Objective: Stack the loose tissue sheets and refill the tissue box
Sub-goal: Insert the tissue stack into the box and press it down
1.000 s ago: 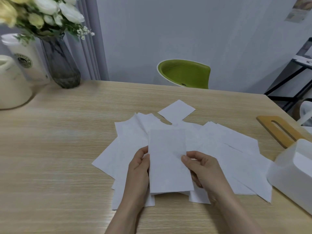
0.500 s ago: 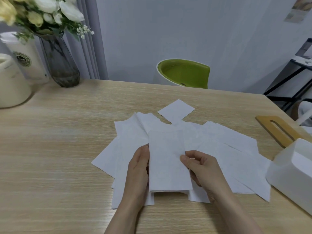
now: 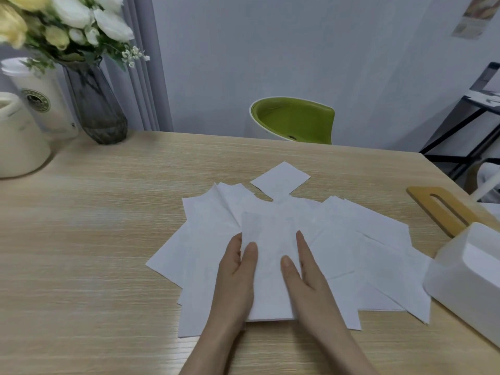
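Note:
Several loose white tissue sheets lie fanned out across the middle of the wooden table. On top of them, close to me, sits a small neat stack of tissues. My left hand lies along the stack's left edge, thumb on top and fingers straight. My right hand presses flat on the stack's right side with straight fingers. The open white tissue box stands at the right edge, and its wooden lid with a slot lies behind it.
A dark glass vase of flowers, a white cup and a cream container stand at the back left. A green chair is behind the table. A black rack is at the far right.
The stack was held up between both hands; now it lies flat on the loose sheets, and both hands have flattened out on it.

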`<state>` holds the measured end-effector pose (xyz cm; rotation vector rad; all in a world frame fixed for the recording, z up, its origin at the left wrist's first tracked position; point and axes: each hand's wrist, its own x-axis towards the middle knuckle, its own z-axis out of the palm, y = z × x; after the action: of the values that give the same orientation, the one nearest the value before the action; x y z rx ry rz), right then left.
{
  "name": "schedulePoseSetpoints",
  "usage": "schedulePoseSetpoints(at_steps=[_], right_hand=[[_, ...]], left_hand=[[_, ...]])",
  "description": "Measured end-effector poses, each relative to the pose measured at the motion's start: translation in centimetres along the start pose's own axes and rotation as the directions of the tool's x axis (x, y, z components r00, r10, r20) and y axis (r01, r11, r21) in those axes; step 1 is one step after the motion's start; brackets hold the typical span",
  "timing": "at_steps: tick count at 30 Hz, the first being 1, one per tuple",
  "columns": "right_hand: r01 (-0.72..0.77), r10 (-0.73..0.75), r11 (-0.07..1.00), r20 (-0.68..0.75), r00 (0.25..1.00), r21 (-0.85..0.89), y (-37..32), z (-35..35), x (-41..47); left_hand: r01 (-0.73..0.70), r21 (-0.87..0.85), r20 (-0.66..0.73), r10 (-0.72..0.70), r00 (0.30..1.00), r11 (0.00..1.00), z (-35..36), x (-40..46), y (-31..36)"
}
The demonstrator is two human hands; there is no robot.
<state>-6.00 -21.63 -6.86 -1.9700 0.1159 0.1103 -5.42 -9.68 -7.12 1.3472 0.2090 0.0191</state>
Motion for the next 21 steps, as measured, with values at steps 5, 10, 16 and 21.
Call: schedulePoseSetpoints(at_steps=[5, 10, 16, 21], right_hand=[[0.077, -0.077, 0.996, -0.013, 0.997, 0.036, -0.5, -1.2, 0.2], [0.082, -0.087, 0.992, 0.049, 0.995, 0.097, -1.1, -4.6, 0.6], [0.004, -0.017, 0.997, 0.172, 0.985, 0.075, -0.5, -7.4, 1.0], [-0.065, 0.070, 0.969, -0.013, 0.997, 0.238, 0.0, -8.9, 0.3]], left_hand=[[-0.037, 0.086, -0.006, 0.038, 0.999, 0.996, 0.6, -0.2, 0.3], [-0.008, 0.067, 0.011, 0.007, 1.000, 0.998, 0.0, 0.3, 1.3], [0.105, 0.144, 0.320, -0.147, 0.936, 0.984, -0.7, 0.3, 1.9], [0.050, 0.104, 0.256, -0.076, 0.964, 0.993, 0.2, 0.3, 1.0]])
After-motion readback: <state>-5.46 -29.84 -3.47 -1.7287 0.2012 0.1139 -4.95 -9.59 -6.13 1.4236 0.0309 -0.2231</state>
